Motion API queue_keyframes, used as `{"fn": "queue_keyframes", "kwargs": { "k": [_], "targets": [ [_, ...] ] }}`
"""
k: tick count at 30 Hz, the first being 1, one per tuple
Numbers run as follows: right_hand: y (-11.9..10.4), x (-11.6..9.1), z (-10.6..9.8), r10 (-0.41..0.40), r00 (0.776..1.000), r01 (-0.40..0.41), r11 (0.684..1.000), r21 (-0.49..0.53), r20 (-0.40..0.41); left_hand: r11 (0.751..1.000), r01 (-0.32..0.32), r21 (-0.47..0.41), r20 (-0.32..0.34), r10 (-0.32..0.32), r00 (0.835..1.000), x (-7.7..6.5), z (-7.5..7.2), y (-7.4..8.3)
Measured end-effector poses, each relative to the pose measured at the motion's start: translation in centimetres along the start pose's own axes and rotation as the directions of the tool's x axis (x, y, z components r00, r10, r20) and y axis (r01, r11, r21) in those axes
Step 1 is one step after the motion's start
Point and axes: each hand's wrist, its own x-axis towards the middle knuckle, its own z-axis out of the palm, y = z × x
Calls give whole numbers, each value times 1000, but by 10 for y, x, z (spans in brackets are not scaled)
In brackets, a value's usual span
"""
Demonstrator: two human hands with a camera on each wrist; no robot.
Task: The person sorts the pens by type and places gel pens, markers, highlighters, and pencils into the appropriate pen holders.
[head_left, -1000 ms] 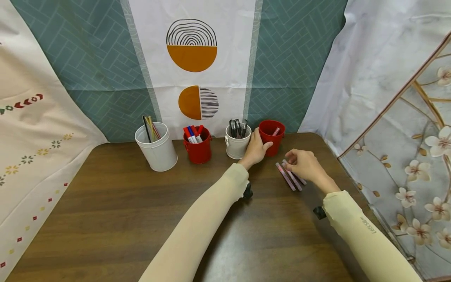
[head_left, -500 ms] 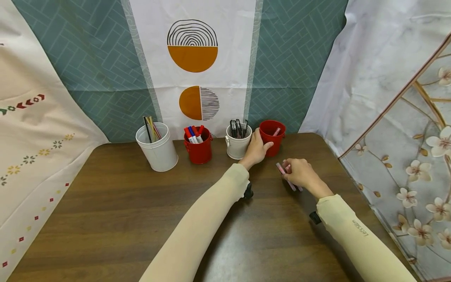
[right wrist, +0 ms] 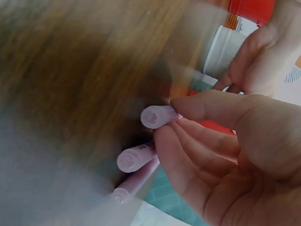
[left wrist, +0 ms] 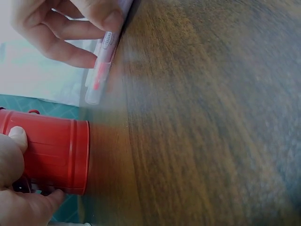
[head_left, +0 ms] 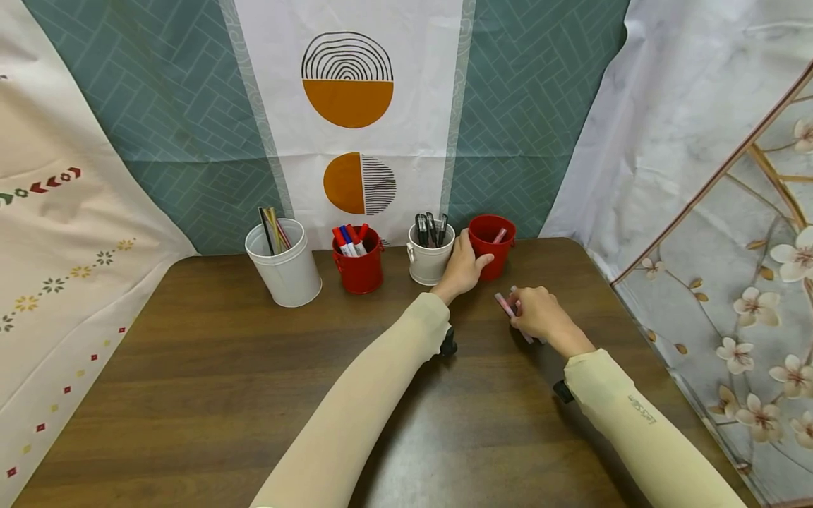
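My left hand (head_left: 461, 271) grips the side of the right-hand red bucket (head_left: 497, 254), its thumb in front. One pink pen stands inside that bucket. On the table to its right, my right hand (head_left: 541, 312) pinches a pink highlighter (right wrist: 155, 117) between thumb and fingers. In the right wrist view, two more pink highlighters (right wrist: 134, 159) lie beside the pinched one, close to the fingers. The left wrist view shows a highlighter's clear cap and pink tip (left wrist: 100, 77) under the right hand. My fingers hide part of the highlighters.
Left of the gripped bucket stand a white bucket (head_left: 427, 264) of black pens, a red bucket (head_left: 360, 274) of red and blue markers, and a larger white bucket (head_left: 288, 279) with thin sticks or pencils. Curtains hang behind the wooden table (head_left: 254, 395).
My right hand has come down and slightly left onto the highlighters, and its fingers have closed on one. The left hand stays on the red bucket.
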Motion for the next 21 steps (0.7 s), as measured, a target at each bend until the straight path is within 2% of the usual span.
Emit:
{"fn": "queue_keyframes", "kwargs": {
  "k": [3,8,15,18,21],
  "targets": [
    [0,1,-4,-7,1000,7,1000,14,0,1000,3,3,1,-3,1000,0,0,1],
    [2,1,-15,-16,1000,19,994,106,-25,1000,3,3,-5,-3,1000,3,1,-1],
    [8,0,-31,14,998,5,959,283,-66,1000,6,1,5,-6,1000,9,6,-9],
    [9,1,-39,16,991,26,949,316,-130,1000,10,-8,16,-10,1000,10,6,-10],
    [9,4,-48,19,974,58,944,326,-228,1000,10,-4,22,-10,1000,11,6,-11]
  ]
}}
